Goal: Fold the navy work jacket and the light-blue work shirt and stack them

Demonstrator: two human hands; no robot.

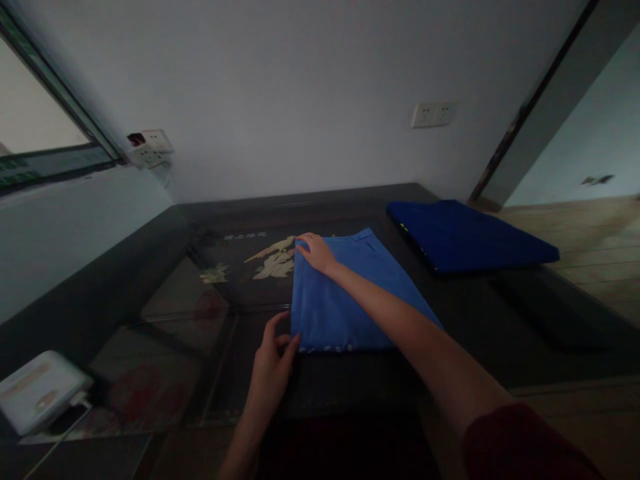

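Observation:
A lighter blue folded garment (345,303) lies flat on the dark tabletop (350,383). It has a waistband-like far edge, a short slit near the far right corner and small white marks along its near edge. At the near left corner, my left hand (273,353) grips the cloth with the thumb on top; some fingertips are hidden. My right hand (317,255) reaches across the garment to its far left corner, fingers and thumb closed at the edge. The right forearm covers part of the cloth.
A darker blue folded cloth (470,235) lies on the right of the table. A white box-like device (43,390) with a cable sits at the left. Sockets (433,115) are on the wall behind, with more sockets (153,147) at the left corner.

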